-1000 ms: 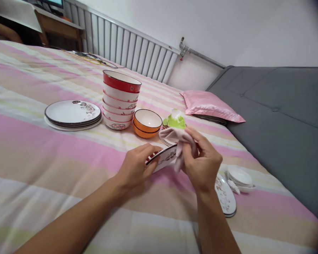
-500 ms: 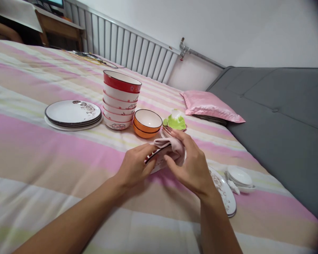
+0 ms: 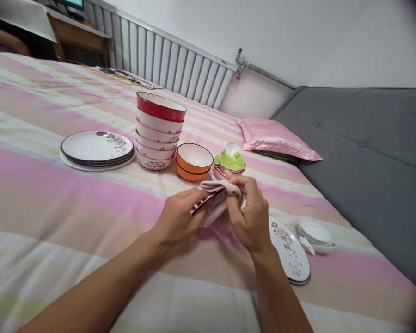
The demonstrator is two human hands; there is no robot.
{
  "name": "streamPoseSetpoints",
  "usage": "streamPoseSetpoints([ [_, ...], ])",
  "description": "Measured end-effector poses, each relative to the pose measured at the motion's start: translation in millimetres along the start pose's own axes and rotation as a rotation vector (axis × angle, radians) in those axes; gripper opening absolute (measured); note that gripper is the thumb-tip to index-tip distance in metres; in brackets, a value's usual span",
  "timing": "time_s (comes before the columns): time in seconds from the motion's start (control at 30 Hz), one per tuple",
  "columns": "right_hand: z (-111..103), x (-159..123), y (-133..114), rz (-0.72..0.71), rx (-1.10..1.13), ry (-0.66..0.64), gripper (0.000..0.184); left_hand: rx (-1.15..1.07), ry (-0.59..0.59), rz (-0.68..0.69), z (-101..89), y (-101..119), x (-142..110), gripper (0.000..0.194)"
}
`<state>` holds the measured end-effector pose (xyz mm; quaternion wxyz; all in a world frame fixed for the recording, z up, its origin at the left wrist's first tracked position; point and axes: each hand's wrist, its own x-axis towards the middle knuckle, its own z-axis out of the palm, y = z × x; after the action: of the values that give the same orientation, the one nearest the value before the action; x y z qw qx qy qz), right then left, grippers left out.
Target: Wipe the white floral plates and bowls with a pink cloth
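Note:
My left hand [image 3: 178, 217] grips the near rim of a small dark-rimmed plate [image 3: 204, 207], tilted up on edge above the bed. My right hand [image 3: 251, 215] is closed on a pale pink cloth [image 3: 217, 187], which is draped over the plate's upper edge and hangs down its far side. Most of the plate is hidden by the cloth and my fingers.
On the striped bedspread [image 3: 55, 203] lie a stack of flat plates [image 3: 97, 147], a tall stack of red-and-white bowls [image 3: 158, 130], orange bowls [image 3: 193, 161], a green dish [image 3: 230, 158], a patterned plate [image 3: 291, 252] and small white saucers [image 3: 315, 233]. A pink pillow [image 3: 275, 138] and grey sofa [image 3: 367, 152] are at the right.
My right hand has moved the cloth from the plate's right side leftward over its top edge, then curled back round it. The left hand has kept its hold on the plate.

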<state>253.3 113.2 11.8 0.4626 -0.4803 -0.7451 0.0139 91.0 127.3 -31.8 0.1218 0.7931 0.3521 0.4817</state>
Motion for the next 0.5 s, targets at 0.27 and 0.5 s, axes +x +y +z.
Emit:
streamPoseSetpoints([
  [0.27,-7.4,1.6,-9.5,-0.097,-0.038,0.113,0.017,-0.04,-0.159,0.042,0.4,4.1,-1.6,0.03],
  [0.5,-4.8,1.0,-12.5,-0.238,-0.026,-0.19,0.027,0.032,-0.3,-0.125,-1.7,6.7,0.5,0.012],
])
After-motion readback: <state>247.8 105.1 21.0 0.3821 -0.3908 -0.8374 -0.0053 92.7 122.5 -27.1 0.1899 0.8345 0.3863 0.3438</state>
